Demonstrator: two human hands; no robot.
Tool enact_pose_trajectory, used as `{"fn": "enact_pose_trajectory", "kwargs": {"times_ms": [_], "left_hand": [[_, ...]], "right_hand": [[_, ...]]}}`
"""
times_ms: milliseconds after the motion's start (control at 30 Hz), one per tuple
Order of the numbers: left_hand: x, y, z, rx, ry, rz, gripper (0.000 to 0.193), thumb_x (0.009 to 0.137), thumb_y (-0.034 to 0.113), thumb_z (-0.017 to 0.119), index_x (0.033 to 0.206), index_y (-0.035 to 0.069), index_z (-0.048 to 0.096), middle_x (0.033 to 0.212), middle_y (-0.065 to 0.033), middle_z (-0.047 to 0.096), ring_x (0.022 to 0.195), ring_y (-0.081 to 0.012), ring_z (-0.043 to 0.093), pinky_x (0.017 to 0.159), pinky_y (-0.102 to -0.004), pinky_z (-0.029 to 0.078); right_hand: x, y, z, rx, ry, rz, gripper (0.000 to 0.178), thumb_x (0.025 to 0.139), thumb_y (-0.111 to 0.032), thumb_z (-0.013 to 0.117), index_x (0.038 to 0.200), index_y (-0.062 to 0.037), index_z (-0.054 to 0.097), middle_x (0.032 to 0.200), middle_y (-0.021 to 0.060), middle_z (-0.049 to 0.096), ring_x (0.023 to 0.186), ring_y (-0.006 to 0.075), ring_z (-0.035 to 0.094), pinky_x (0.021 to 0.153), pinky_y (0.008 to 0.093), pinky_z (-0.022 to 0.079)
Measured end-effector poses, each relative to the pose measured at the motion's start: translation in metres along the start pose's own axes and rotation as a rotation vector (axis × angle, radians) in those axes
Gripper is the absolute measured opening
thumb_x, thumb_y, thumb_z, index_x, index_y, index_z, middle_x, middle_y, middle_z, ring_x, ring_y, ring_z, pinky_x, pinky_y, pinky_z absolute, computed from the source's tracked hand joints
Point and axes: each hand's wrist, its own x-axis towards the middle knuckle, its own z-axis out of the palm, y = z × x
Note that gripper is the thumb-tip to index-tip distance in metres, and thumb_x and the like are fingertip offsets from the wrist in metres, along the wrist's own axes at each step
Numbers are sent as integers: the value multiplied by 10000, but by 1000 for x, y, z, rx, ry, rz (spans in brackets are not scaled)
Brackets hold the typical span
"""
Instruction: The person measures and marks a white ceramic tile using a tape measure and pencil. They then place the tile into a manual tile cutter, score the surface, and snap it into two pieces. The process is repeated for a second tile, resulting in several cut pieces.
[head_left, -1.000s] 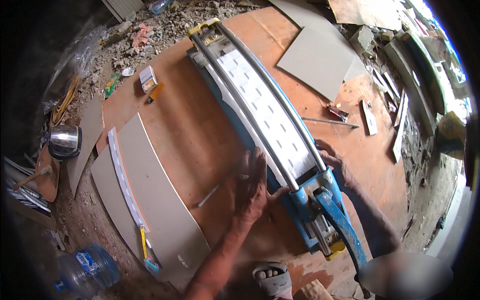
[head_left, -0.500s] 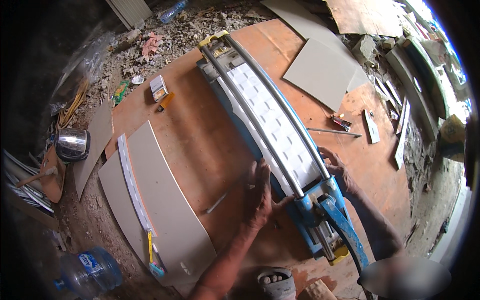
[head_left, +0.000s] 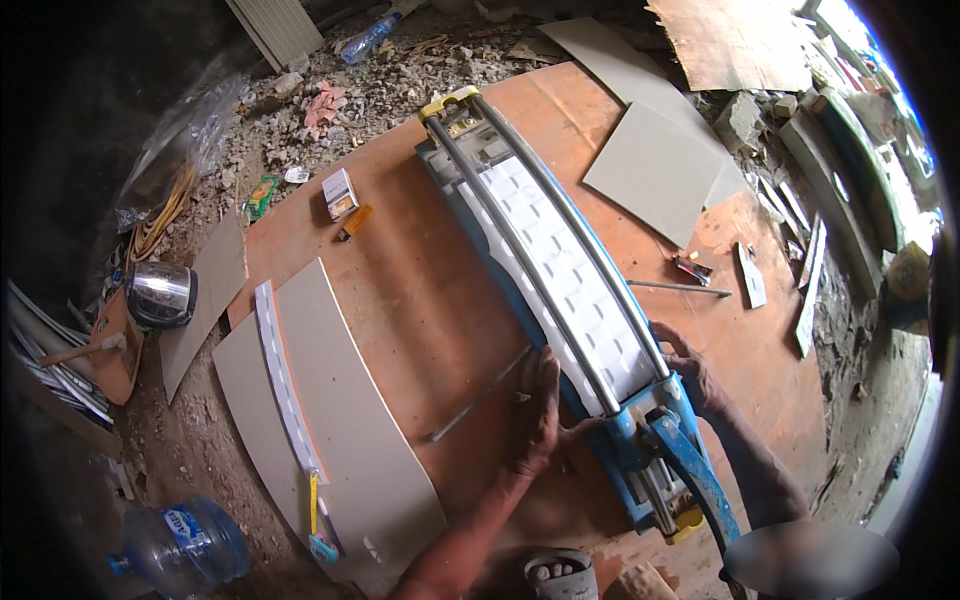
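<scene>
A blue manual tile cutter [head_left: 690, 440] with two steel rails lies across the board, a white patterned tile [head_left: 560, 270] on its bed under the rails. One long tile edge is jagged. My left hand [head_left: 540, 425] is beside the cutter's left edge, fingers stretched out and close together, thumb toward the tile's near end; it grips nothing. On the opposite side, my right hand [head_left: 695, 375] reaches to the right rail beside the sliding carriage, its fingers extended and partly hidden by the rail. A thin metal rod [head_left: 470, 405] lies left of my left hand.
Left on the brown board [head_left: 400, 290] are a large grey tile [head_left: 350, 400], a narrow white strip [head_left: 280, 380] and a tape measure [head_left: 322, 545]. A water jug [head_left: 185, 545] lies near left. Grey tiles [head_left: 650, 170] and broken slivers [head_left: 750, 275] lie right; rubble [head_left: 290, 120] lies beyond.
The whole view has shifted, with the scene now lower and slightly right. My hands stay on either side of the cutter, and the tile remains on its bed.
</scene>
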Motion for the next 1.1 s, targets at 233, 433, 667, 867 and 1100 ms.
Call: {"fn": "enact_pose_trajectory", "kwargs": {"times_ms": [233, 433, 667, 867, 1100], "left_hand": [[-6, -7, 11, -20, -5, -85, 1200, 700, 547, 838, 1548, 6, 183, 1559, -273, 284, 1421, -443, 317, 1168, -533, 272], [-2, -6, 13, 10, -28, -120, 1202, 714, 570, 810, 1551, -11, 173, 1579, -262, 267, 1440, -404, 321, 1166, -518, 268], [1, -7, 10, 36, -7, -114, 1209, 659, 540, 860, 1527, -15, 227, 1542, -256, 322, 1388, -401, 354, 1148, -493, 310], [9, 2, 3, 3, -70, -223, 1232, 618, 542, 886, 1512, -28, 258, 1510, -265, 358, 1343, -409, 381, 1139, -482, 327], [-2, -9, 10, -8, -9, -177, 1259, 619, 583, 875, 1518, -36, 248, 1519, -262, 359, 1342, -405, 388, 1122, -477, 347]], "right_hand": [[4, -4, 4, -20, 54, 87, 498, 975, -402, 519, 1332, -66, 600, 1469, 201, 444, 1346, 351, 437, 1133, 456, 333], [5, -2, -2, -314, 1, -204, 427, 892, -262, 643, 1303, -144, 648, 1399, 189, 485, 1275, 375, 479, 1082, 484, 382], [8, 7, -2, -379, -7, -266, 430, 887, -253, 640, 1296, -117, 646, 1382, 194, 490, 1244, 369, 498, 1064, 479, 396], [9, 8, -1, -325, 1, -243, 422, 903, -276, 621, 1289, -105, 649, 1387, 200, 486, 1236, 370, 501, 1068, 485, 391], [12, -5, 3, -250, 4, -143, 438, 900, -290, 628, 1294, -100, 641, 1396, 197, 481, 1245, 374, 490, 1071, 490, 388]]}}
